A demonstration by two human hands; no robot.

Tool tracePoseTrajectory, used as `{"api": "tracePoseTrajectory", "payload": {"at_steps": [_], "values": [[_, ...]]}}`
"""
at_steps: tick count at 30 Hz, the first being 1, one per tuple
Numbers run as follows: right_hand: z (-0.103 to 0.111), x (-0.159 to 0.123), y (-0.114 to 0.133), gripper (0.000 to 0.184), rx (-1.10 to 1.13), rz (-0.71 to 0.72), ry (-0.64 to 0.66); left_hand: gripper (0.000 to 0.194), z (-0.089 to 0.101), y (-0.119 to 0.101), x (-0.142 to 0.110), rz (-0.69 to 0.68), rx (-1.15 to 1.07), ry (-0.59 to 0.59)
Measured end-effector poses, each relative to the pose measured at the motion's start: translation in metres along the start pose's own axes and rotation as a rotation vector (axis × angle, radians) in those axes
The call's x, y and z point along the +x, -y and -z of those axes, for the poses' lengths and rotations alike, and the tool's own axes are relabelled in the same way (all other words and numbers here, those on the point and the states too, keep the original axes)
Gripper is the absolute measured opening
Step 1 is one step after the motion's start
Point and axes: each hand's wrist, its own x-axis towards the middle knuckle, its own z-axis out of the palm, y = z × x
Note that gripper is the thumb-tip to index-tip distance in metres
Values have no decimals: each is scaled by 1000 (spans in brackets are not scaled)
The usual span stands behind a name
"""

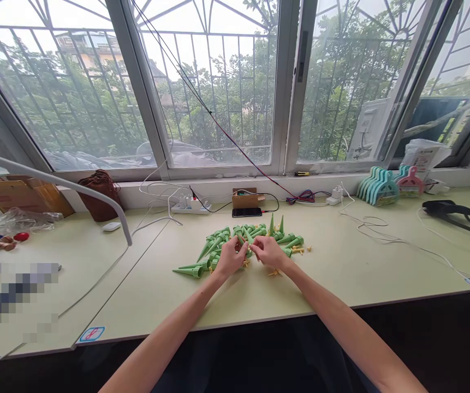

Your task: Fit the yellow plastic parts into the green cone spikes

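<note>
My left hand (231, 257) is closed around a green plastic watering spike (240, 238), partly hidden by the fingers. Close beside it, my right hand (268, 250) has its fingertips pinched together at the same spike; whatever small thing sits in that pinch is too hidden to name. Around both hands lies a heap of similar green spikes (217, 242), their caps and pointed tips facing various ways. Two stand with tips up (281, 225) at the back right of the heap. Small yellow plastic pieces (274, 272) are scattered below and right of my right hand.
Behind the heap lie a phone (247, 212) and a small cardboard box (245, 200). A power strip (191, 206) and cables run along the window ledge. Teal and pink clips (382, 188) and black glasses-like gear (459, 213) are at right. A white lamp arm (95, 192) crosses the left.
</note>
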Motion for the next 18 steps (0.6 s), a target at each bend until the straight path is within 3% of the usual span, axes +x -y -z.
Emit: {"api": "tracePoseTrajectory", "payload": {"at_steps": [11, 18], "values": [[-1, 0, -1, 28, 73, -38, 16, 19, 1, 0, -1, -116, 95, -15], [-1, 0, 0, 28, -61, 64, -48, 20, 1, 2, -1, -101, 100, -4]]}}
